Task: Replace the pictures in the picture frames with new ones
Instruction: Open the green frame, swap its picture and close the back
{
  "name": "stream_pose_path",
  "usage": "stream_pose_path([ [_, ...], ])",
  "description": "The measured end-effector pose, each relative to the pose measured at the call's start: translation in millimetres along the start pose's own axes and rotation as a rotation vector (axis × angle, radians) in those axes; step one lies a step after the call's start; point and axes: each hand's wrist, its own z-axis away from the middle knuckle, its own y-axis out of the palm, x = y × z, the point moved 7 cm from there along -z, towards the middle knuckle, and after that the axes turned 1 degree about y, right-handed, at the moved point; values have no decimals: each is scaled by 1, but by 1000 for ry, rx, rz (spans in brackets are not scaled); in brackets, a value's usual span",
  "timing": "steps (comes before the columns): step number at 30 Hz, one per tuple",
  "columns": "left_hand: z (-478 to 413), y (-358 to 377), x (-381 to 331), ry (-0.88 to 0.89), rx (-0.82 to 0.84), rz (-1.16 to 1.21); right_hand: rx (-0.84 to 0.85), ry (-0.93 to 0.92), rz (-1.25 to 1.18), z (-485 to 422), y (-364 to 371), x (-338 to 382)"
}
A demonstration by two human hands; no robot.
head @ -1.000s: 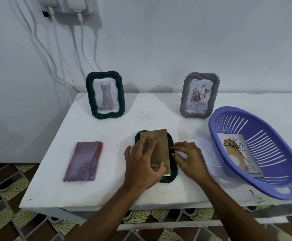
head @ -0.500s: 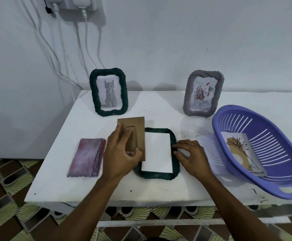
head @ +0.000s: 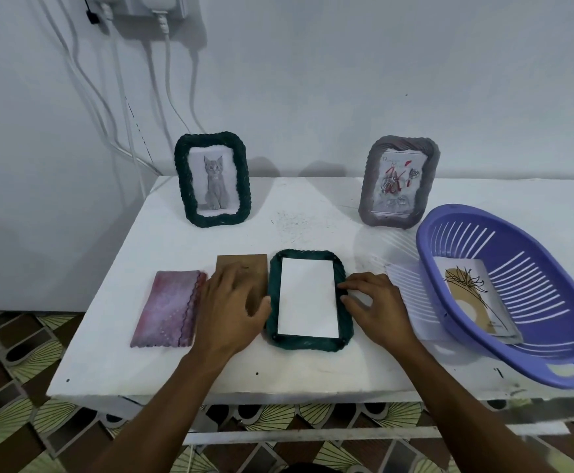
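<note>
A dark green frame [head: 275, 302] lies face down in the middle of the white table [head: 162, 363], with the white back of its picture [head: 307, 298] exposed. The brown backing board [head: 243, 268] lies flat just left of it, under my left hand [head: 231, 308], which rests on it with fingers spread. My right hand [head: 376, 307] touches the frame's right edge with its fingertips. At the back stand a green frame with a cat picture [head: 212, 180] and a grey frame with a rose picture [head: 398, 184]. A new picture [head: 473, 298] lies in the purple basket [head: 551, 353].
A pink frame [head: 168, 308] lies face down at the left, close to my left hand. The purple basket overhangs the table's right front. White cables [head: 122, 97] hang down the wall at the back left. Patterned floor shows below the table edge.
My left hand lifted the brown backing board off the green frame, carried it left and laid it on the table. The picture's white back is uncovered. My right hand stayed at the frame's right edge.
</note>
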Motion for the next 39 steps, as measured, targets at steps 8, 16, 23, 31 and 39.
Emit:
stream_pose_path([
  [8,-16,25,-21,7,124,19,-5,-1,-9,0,-1,1],
  [16,-18,33,-19,-62,105,132,-9,7,-18,0,-2,0],
  [23,-18,24,-18,-34,22,282,1,-3,-2,0,-1,0],
  [31,-14,21,-19,-86,78,481,9,8,-1,0,-1,0],
  [39,-15,9,-20,-95,126,622,11,7,1,1,-2,1],
])
